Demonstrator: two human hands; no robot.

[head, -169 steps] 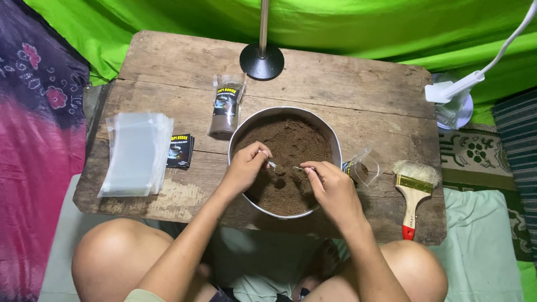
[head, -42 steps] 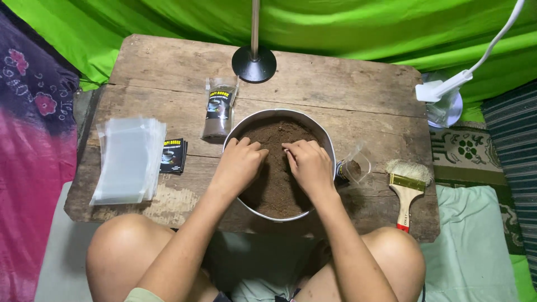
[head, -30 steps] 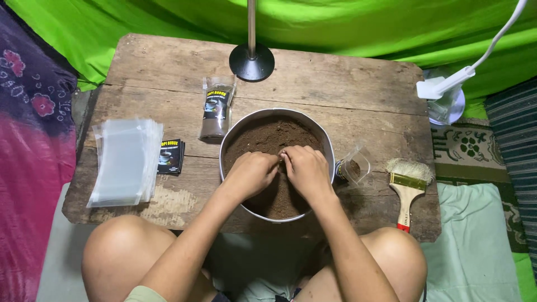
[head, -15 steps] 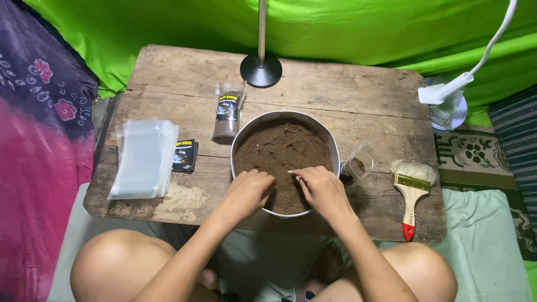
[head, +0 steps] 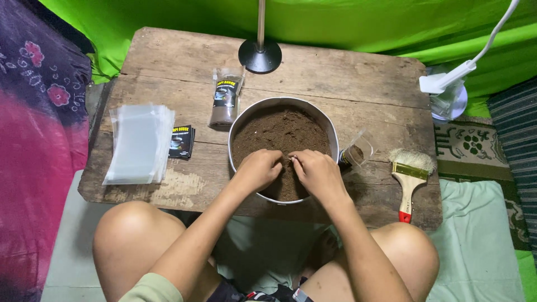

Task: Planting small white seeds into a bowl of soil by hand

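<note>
A round metal bowl (head: 334, 134) full of brown powder (head: 277, 131) stands in the middle of a worn wooden board (head: 347, 75). My left hand (head: 258, 169) and my right hand (head: 318, 174) reach into its near half, fingers curled, with the fingertips meeting over the powder. A small pale glint shows between the fingertips; what it is stays hidden. A small clear bag (head: 358, 150) with some powder in it leans against the bowl's right side.
A filled clear packet (head: 225, 100) with a black label lies left of the bowl. Farther left are a stack of black labels (head: 182, 141) and a pile of clear bags (head: 137, 142). A red-handled brush (head: 409, 179) lies right. A black lamp base (head: 260, 55) stands behind.
My hands have drawn from the bowl's middle toward its near rim and closed together. The view shifted slightly as my head moved.
</note>
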